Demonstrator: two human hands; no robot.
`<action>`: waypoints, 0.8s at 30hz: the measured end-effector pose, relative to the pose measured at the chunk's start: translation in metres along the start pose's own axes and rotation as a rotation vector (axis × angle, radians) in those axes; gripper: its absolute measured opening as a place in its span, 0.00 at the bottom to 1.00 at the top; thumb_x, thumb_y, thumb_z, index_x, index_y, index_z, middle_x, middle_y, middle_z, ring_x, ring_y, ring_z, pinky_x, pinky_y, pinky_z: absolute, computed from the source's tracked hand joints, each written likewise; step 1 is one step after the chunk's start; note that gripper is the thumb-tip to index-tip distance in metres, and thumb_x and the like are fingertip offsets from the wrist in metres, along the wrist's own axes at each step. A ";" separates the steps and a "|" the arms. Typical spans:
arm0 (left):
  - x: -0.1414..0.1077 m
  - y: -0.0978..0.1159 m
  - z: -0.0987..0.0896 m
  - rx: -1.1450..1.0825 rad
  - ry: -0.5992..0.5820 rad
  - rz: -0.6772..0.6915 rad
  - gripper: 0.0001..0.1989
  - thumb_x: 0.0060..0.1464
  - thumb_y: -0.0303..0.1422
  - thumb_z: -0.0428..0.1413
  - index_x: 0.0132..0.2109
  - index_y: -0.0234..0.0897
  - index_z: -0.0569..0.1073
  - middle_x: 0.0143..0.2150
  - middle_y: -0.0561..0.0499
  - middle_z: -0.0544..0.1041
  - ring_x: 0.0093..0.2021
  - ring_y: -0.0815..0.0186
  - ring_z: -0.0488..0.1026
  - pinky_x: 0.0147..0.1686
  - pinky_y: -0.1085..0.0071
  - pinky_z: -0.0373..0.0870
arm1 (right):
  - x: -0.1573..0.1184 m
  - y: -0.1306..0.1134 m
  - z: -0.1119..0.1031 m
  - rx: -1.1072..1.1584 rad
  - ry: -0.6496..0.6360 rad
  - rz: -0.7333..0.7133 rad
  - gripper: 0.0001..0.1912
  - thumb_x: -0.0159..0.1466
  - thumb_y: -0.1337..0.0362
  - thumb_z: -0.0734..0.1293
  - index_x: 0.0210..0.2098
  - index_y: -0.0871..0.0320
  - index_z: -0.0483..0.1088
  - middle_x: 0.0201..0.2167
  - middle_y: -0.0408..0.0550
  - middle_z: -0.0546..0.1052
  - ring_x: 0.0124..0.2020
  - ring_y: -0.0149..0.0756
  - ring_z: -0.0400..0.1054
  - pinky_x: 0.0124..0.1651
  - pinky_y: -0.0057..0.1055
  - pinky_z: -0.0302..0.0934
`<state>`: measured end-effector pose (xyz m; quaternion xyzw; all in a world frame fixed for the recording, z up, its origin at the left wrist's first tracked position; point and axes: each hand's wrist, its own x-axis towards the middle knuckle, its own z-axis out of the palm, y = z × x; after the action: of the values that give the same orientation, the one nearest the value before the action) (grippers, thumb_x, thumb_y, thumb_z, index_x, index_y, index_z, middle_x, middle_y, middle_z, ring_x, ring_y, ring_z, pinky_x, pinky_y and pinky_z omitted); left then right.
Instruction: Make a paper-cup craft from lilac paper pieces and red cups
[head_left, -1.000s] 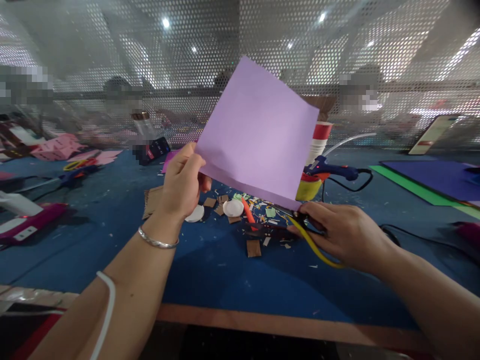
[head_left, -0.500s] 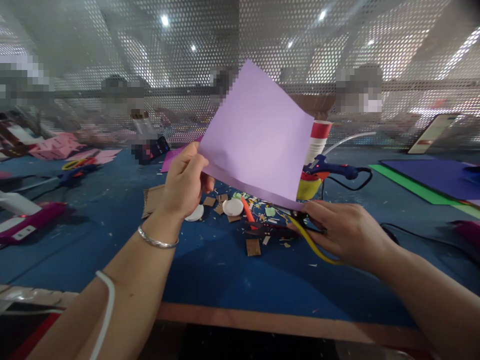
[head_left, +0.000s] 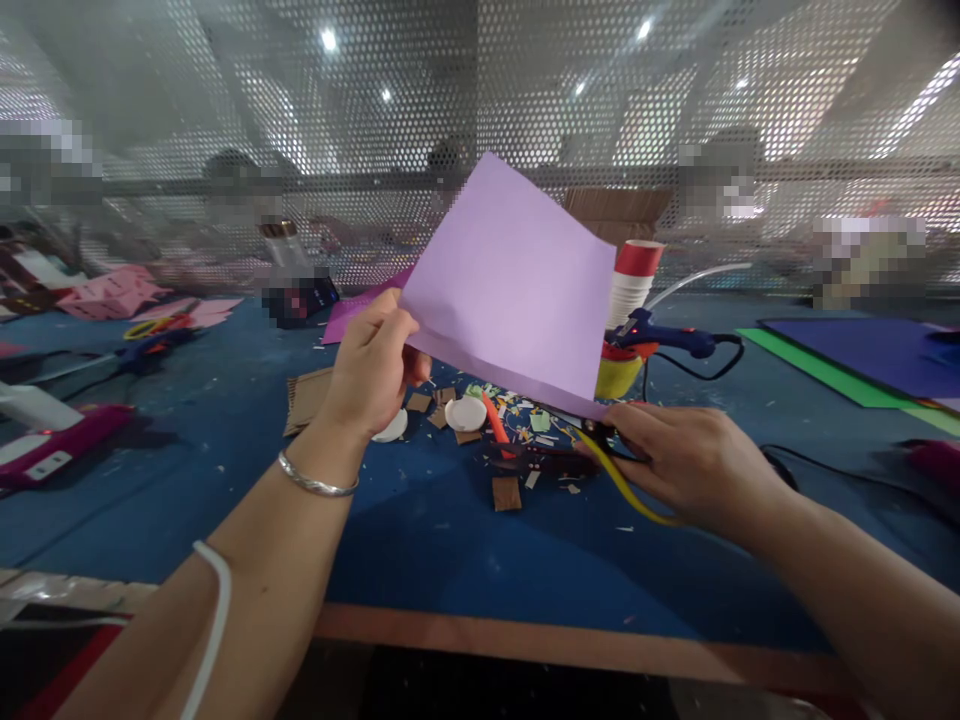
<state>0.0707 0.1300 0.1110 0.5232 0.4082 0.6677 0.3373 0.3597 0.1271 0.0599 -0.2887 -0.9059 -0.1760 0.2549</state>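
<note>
**Lilac sheet held up above the bench**

The left hand pinches the lilac paper sheet by its left corner, lifted over the scraps mid-bench. The right hand grips yellow-handled scissors at the sheet's lower right corner.

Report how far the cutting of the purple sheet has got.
Done: the left hand holds the purple sheet up by its corner, and earlier scraps litter the blue table. In hand: the right hand sets the yellow-handled scissors at the sheet's lower corner. Left: the sheet shows no cut, so apparently all the cutting.
</note>
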 end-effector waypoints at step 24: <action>-0.004 0.004 0.007 -0.228 0.035 0.023 0.06 0.51 0.23 0.53 0.31 0.39 0.71 0.24 0.55 0.74 0.22 0.70 0.73 0.20 0.76 0.66 | 0.005 -0.001 0.000 0.241 0.204 0.425 0.12 0.65 0.53 0.66 0.37 0.56 0.70 0.21 0.42 0.71 0.20 0.31 0.64 0.25 0.28 0.56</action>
<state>0.0780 0.1262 0.1136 0.4746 0.3294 0.7225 0.3798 0.3555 0.1285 0.0626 -0.4206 -0.8091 -0.0374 0.4088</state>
